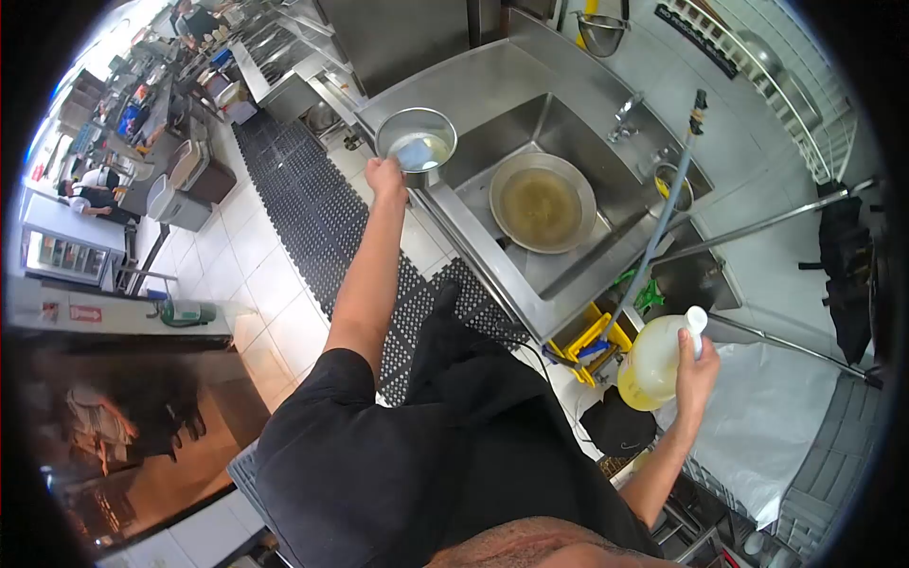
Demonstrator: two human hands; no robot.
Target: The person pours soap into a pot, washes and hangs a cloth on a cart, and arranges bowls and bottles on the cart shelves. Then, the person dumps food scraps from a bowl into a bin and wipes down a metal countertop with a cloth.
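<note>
Jug (650,367) in the right hand (696,375) bears faint, illegible markings.

Over the worktop (454,74), we have an open way between its back left corner and the metal bowl (383,142) above the front edge. Inside the basin (483,156), the wide pan (496,220) takes up much of the middle, leaving us a narrow gap along the left wall. At the back, the tap (622,115) juts out from the wall. Toward the right edge, the small round container (686,196) and the slanting hose (652,241) block our straight path between the basin and the jug (653,355).
</note>
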